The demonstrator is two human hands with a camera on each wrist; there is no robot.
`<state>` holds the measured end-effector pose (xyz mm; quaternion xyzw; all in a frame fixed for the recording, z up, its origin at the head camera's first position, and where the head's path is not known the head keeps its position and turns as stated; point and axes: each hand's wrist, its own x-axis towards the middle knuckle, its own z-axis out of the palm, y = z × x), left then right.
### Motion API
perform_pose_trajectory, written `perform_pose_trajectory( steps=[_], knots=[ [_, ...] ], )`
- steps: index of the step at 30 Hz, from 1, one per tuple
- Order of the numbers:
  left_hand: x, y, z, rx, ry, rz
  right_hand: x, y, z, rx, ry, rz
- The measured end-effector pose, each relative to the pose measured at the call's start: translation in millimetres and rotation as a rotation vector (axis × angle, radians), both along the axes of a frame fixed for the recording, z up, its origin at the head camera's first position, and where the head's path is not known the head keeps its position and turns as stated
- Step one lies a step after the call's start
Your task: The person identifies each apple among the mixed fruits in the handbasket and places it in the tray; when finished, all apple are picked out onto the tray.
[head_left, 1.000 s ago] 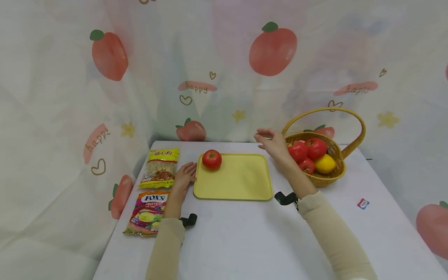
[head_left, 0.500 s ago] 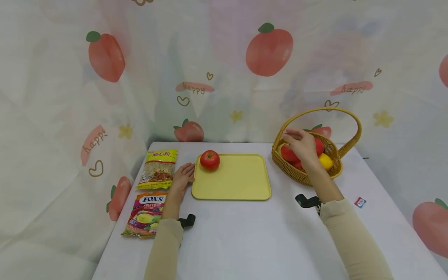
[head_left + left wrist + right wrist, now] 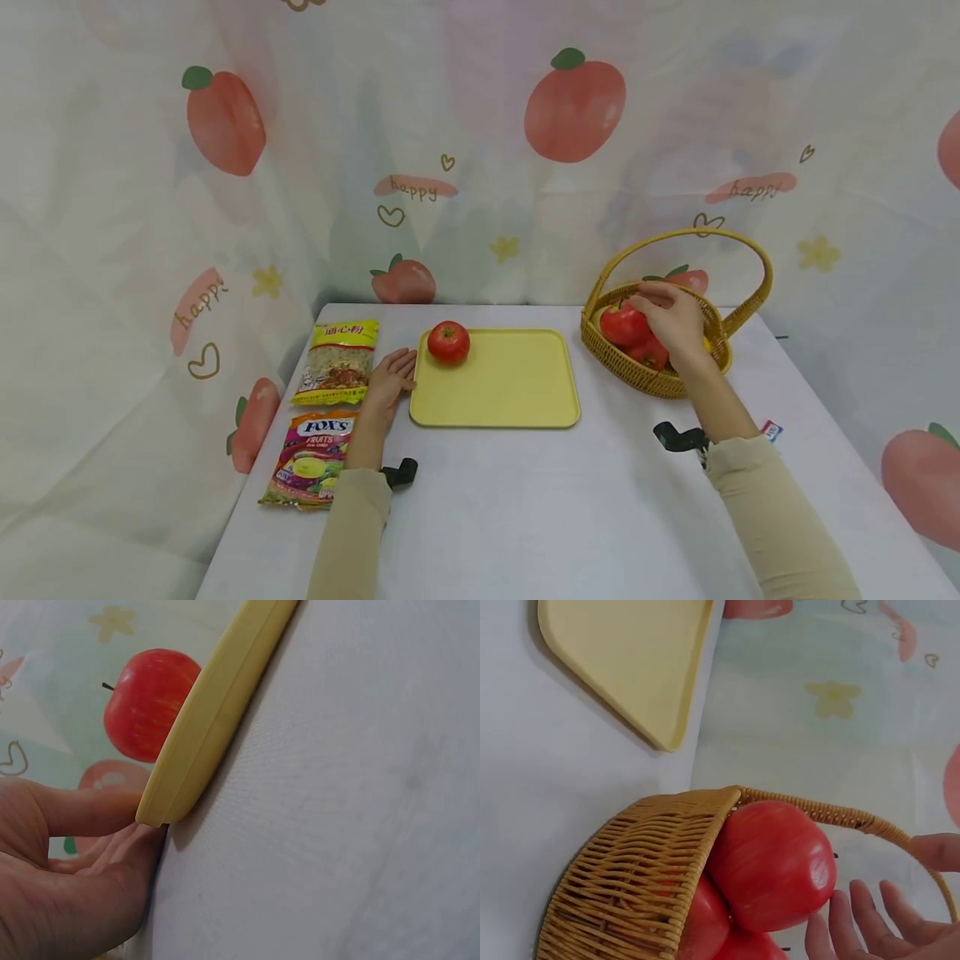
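Note:
A pale yellow tray (image 3: 498,383) lies on the table with one red apple (image 3: 448,342) at its far left corner. My left hand (image 3: 391,383) rests at the tray's left edge, fingers extended, a fingertip touching the rim in the left wrist view. On the right stands a wicker basket (image 3: 637,373) with a tall handle, holding several red apples and a yellow fruit, mostly hidden by my hand. Over the basket is my right hand (image 3: 677,323), fingers spread and loosely bent beside the topmost apple (image 3: 772,866). In the right wrist view nothing is between thumb and fingers.
Left of the tray lie a yellow pasta bag (image 3: 339,362) and, nearer, a purple FOX'S candy bag (image 3: 311,458). A small red and blue wrapped piece (image 3: 772,431) sits right of my right wrist. A printed curtain (image 3: 480,150) hangs behind the table.
My right hand has moved rightward from beside the basket to over its fruit. The left hand stays at the tray's edge, and the apple on the tray keeps its place.

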<state>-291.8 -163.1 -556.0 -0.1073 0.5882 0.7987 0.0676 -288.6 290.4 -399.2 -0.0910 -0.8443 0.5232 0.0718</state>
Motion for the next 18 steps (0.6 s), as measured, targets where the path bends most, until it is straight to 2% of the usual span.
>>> perform_pose_trajectory(
  steps=[8,18],
  knots=[
    [2.2,-3.5,-2.6,0.009,-0.012,-0.001,-1.0,3,-7.8,0.049,-0.081,-0.023],
    [0.1,-1.4,0.7,0.011,0.012,-0.001,-12.5,4,-18.4,0.2,-0.045,-0.024]
  ],
)
